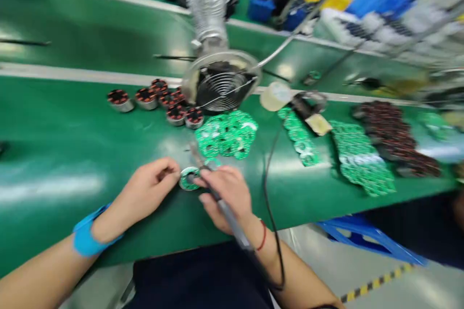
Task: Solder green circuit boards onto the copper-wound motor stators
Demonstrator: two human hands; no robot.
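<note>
My right hand is closed round a soldering iron, whose tip end points up and left across the bench. Beside it lies a round green circuit board with a dark centre, partly covered by my right fingers. The thumb and bent fingers of my left hand are pinched together at the board's left rim; blur hides the exact grip. Just beyond, a heap of ring-shaped green circuit boards sits on the bench. Several motor stators with copper windings stand behind, to the left.
A fume extractor fan hangs from a silver duct at the back. Rightward are a pale round container, more green boards and rows of stators. The iron's black cable loops across the bench.
</note>
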